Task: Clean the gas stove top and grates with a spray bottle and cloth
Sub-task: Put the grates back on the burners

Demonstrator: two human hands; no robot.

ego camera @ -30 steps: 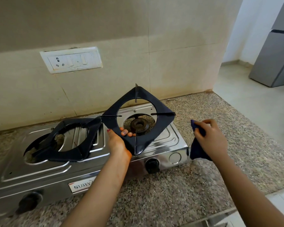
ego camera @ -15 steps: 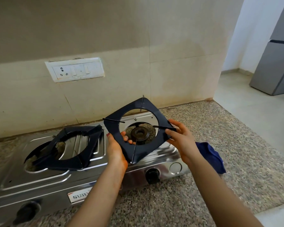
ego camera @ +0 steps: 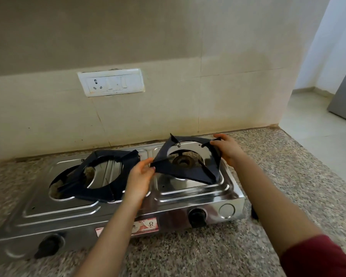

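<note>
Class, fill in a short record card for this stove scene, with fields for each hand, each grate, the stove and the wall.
left hand: pinches the near-left corner of the right grate
right hand: grips the grate's far-right corner
right grate: held tilted over the right burner
left grate: lies askew across the left burner opening, with no hand on it
stove: steel, two burners, sits on a speckled counter
wall: white switchboard above the stove
</note>
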